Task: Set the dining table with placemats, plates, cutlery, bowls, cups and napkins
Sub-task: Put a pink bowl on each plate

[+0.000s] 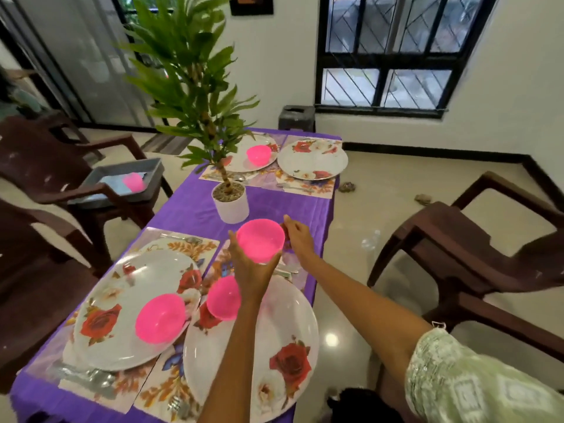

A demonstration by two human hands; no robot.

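Purple cloth covers the long dining table (195,215), set with 4 rose-patterned white plates. At the centre, the left hand (251,274) cups a glossy pink plastic bowl (260,240) from below, above the near-right plate (283,328). At the bowl's 3 o'clock, the right hand (299,238) reaches with loosely curled fingers; I cannot tell whether it holds anything.

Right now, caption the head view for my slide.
Left hand lifts a pink bowl above the floral plate; right hand reaches beside it.
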